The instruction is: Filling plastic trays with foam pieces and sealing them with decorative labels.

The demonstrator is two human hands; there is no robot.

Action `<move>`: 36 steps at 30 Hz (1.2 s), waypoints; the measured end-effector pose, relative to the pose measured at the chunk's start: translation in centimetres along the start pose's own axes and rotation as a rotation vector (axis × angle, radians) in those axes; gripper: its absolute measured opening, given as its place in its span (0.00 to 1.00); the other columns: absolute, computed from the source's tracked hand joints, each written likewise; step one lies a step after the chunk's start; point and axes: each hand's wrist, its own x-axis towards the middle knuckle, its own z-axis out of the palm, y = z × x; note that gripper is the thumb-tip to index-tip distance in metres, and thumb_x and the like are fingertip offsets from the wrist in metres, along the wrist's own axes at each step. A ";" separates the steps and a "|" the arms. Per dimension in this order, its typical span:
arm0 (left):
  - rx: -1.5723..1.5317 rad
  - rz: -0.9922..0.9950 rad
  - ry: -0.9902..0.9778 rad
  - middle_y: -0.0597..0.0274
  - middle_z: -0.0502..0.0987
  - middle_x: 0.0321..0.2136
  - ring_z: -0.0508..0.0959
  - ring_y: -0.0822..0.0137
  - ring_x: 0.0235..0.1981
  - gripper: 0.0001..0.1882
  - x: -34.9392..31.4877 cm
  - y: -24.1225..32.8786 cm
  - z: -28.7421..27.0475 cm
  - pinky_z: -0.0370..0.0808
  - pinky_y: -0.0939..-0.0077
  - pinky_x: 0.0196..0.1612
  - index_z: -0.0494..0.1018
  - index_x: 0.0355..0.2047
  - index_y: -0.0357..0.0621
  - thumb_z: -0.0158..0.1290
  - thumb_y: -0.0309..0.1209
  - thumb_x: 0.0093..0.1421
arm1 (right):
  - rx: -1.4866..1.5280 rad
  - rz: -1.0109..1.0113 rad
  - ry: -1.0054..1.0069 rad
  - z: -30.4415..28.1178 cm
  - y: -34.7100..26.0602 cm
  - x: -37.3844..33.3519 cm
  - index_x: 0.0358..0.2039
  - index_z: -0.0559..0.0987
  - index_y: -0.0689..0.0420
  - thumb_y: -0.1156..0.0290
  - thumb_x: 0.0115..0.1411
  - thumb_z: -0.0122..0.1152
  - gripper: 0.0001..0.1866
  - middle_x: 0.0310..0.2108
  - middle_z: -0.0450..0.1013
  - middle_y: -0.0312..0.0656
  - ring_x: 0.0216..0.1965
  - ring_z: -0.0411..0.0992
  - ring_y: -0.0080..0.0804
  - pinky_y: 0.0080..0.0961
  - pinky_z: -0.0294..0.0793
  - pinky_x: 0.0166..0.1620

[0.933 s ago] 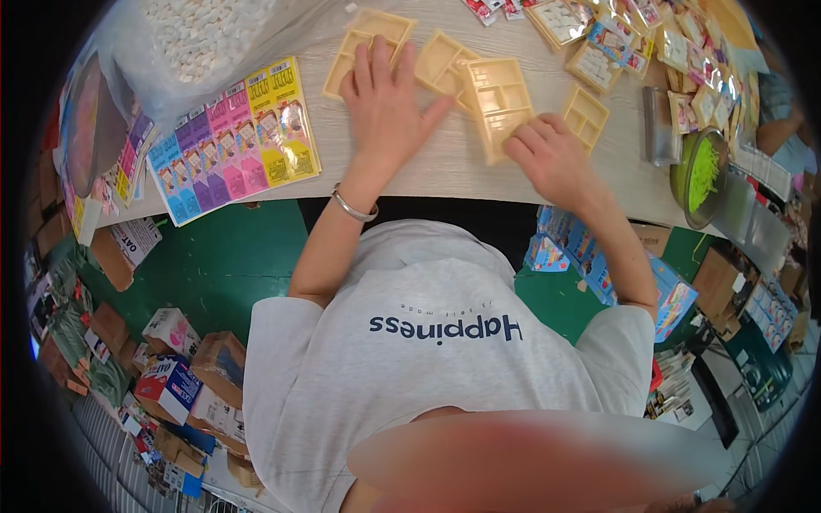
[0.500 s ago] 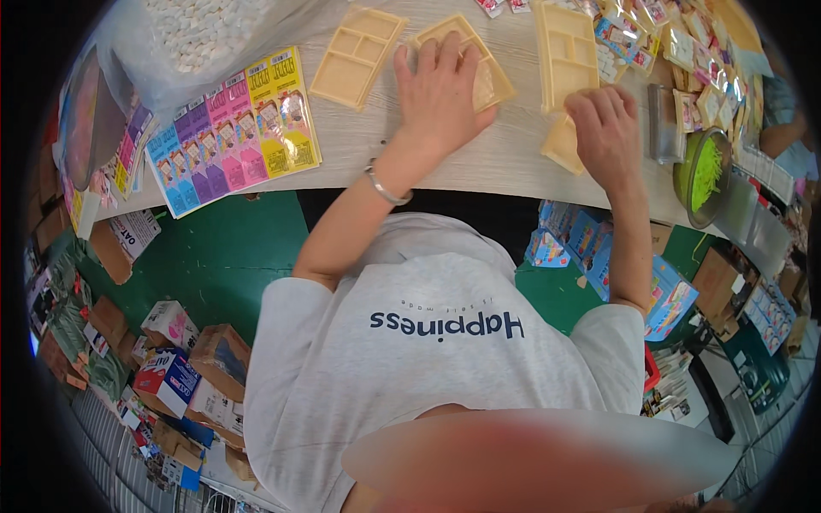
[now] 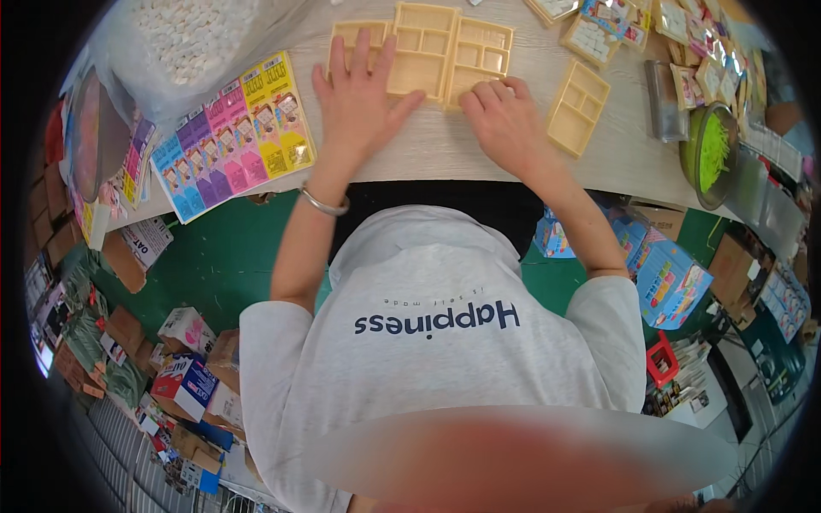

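Observation:
Three pale yellow compartment trays lie side by side on the table: a left tray [image 3: 346,34], a middle tray [image 3: 425,43] and a right tray [image 3: 484,53]. My left hand [image 3: 363,107] is open, fingers spread flat across the left and middle trays and covering part of both. At the near edge of the right tray, the bent fingers of my right hand [image 3: 503,121] are closed on its rim; the fingertips are partly hidden. A fourth compartment tray [image 3: 578,107] lies apart, tilted, to the right of that hand.
A plastic bag of white pieces [image 3: 201,43] and colourful printed card sheets [image 3: 235,137] are at left. Packets filled with white pieces [image 3: 592,38] are at far right, near a clear container [image 3: 667,103] and a bowl of green strips [image 3: 710,158]. Boxes [image 3: 671,282] stand below the table.
My right hand has moved left from the far-right trays to the right tray of the row. My left hand has shifted left. The trays now sit closely side by side, with one left apart.

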 end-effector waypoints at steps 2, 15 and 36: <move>0.026 -0.106 0.003 0.51 0.56 0.72 0.49 0.37 0.72 0.45 -0.7 2.4 0.2 0.50 0.24 0.64 0.62 0.71 0.55 0.56 0.63 0.59 | 0.020 0.029 0.002 0.2 0.3 -0.6 0.42 0.76 0.53 0.71 0.60 0.58 0.09 0.37 0.72 0.38 0.45 0.73 0.36 0.41 0.67 0.58; -0.007 0.232 -0.124 0.56 0.58 0.71 0.53 0.44 0.72 0.43 3.6 3.0 0.4 0.46 0.26 0.67 0.64 0.70 0.61 0.57 0.63 0.58 | 0.063 0.600 0.097 -0.5 3.3 -10.5 0.70 0.67 0.49 0.56 0.67 0.58 0.32 0.72 0.56 0.52 0.72 0.52 0.60 0.50 0.51 0.72; -0.041 -0.057 0.007 0.60 0.55 0.74 0.49 0.43 0.74 0.50 1.2 -1.2 -1.6 0.45 0.23 0.67 0.61 0.72 0.61 0.58 0.68 0.53 | 0.100 0.263 0.112 0.0 4.5 -0.2 0.70 0.67 0.38 0.47 0.66 0.57 0.33 0.74 0.54 0.44 0.75 0.46 0.55 0.61 0.43 0.72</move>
